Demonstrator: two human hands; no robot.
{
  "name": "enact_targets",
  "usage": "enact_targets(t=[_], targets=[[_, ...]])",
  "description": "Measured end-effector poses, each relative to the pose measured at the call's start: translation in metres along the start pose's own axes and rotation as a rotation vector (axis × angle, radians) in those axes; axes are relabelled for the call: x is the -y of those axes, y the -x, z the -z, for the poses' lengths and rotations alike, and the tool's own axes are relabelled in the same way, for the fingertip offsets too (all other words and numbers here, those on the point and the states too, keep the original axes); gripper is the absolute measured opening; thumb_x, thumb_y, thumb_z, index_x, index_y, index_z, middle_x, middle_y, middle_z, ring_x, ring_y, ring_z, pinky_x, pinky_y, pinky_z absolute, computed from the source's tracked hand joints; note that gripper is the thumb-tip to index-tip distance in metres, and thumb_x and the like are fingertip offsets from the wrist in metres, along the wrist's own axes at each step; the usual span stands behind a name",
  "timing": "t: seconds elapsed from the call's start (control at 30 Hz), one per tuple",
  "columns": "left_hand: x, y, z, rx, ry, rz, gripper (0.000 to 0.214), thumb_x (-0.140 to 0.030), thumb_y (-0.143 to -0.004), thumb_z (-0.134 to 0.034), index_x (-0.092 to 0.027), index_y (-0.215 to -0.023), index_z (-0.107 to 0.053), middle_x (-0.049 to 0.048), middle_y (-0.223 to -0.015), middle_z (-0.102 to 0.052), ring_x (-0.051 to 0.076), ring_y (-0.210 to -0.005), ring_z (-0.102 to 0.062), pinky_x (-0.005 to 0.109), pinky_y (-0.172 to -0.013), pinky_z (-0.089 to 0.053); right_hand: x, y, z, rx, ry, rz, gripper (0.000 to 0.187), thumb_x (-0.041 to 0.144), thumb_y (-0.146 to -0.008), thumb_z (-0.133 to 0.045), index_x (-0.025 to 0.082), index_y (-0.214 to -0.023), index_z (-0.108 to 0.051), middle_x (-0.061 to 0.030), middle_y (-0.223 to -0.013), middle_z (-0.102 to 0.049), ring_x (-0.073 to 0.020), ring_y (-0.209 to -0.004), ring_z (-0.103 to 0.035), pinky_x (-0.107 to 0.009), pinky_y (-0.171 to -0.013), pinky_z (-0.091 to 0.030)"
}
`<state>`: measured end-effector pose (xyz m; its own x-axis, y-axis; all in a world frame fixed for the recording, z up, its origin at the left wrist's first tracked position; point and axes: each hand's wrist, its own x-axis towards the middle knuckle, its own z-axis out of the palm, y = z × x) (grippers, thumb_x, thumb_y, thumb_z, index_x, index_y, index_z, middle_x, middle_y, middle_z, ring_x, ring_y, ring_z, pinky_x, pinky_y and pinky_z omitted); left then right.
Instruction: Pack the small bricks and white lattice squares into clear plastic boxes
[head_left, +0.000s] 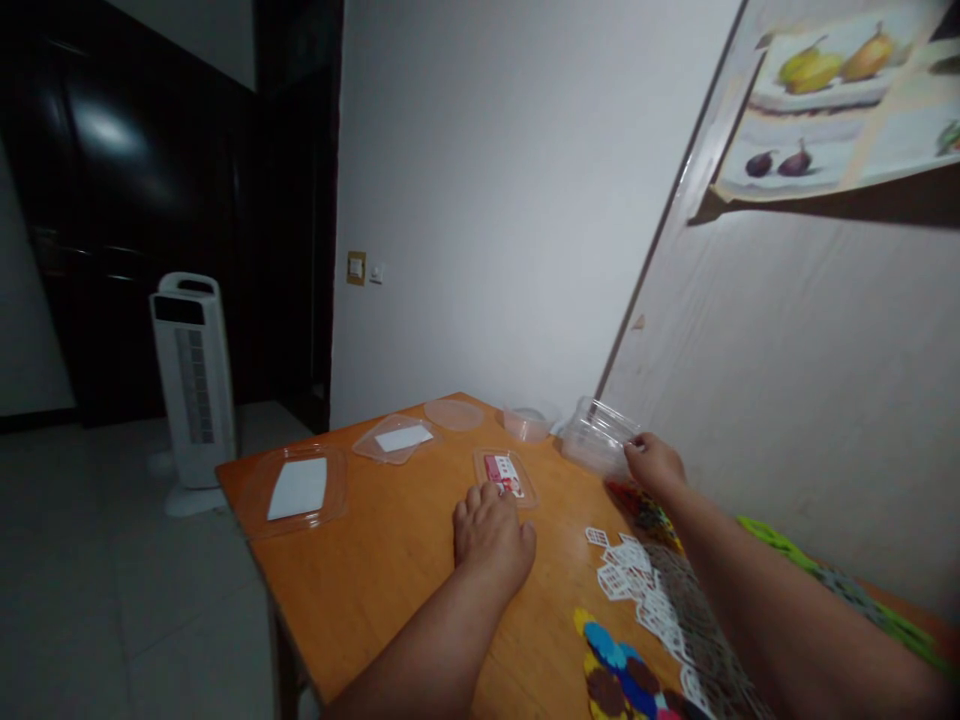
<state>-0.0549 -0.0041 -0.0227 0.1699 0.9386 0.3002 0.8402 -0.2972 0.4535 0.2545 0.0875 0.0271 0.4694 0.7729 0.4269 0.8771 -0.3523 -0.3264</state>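
Observation:
My right hand (654, 463) is closed on the near right edge of a clear rectangular plastic container (596, 440), which stands at the table's back edge by the wall. Flat on the wooden table, my left hand (491, 535) lies open with its fingers slightly bent. Its fingertips reach the near edge of a small clear plastic lid (531, 490) bearing a red and white label (504, 474). A round clear plastic tub (529, 422) sits between that lid and the wall.
Clear lids with white labels lie left, one nearer (334, 490) and one farther (367, 440); a round lid (454, 414) is behind. White lattice pieces (626, 568), colourful flower-shaped pieces (615, 670) and green pieces (780, 540) spread right. A white tower fan (193, 385) stands beyond the table (375, 560).

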Motion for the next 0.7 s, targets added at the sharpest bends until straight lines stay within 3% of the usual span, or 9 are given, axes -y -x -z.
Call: enact_targets(t=[0.33,0.53,0.7], targets=[[0.0,-0.001,0.002,-0.01,0.009,0.001,0.035,-0.04,-0.086,-0.048,-0.022,-0.108,-0.068,0.0146,-0.121,-0.061,0.034,-0.118,-0.047,0.048,-0.096,-0.035,-0.002,0.017,0.022,-0.176,-0.149,-0.002,0.045,0.047,-0.089,-0.043,0.017,-0.112,-0.068,-0.0116,-0.091,-0.073,-0.0234,-0.08,-0.066,-0.03,-0.069,-0.045],[-0.002,-0.005,0.007,-0.07,0.06,0.021,0.032,-0.035,-0.089,-0.045,-0.022,-0.111,-0.066,0.0128,-0.125,-0.061,0.031,-0.117,-0.05,0.043,-0.094,-0.037,0.001,0.058,0.04,-0.117,-0.362,0.133,0.04,0.045,-0.085,-0.048,0.018,-0.11,-0.066,-0.0063,-0.085,-0.071,-0.0207,-0.076,-0.066,-0.029,-0.069,-0.046],[0.004,-0.017,0.008,-0.175,0.304,0.117,0.037,-0.043,-0.095,-0.037,-0.023,-0.104,-0.067,0.011,-0.117,-0.066,0.025,-0.107,-0.057,0.036,-0.089,-0.041,0.005,0.106,0.057,0.013,-0.472,0.213,0.034,0.042,-0.082,-0.053,0.019,-0.105,-0.064,-0.0052,-0.086,-0.07,-0.0195,-0.077,-0.065,-0.029,-0.068,-0.048]])
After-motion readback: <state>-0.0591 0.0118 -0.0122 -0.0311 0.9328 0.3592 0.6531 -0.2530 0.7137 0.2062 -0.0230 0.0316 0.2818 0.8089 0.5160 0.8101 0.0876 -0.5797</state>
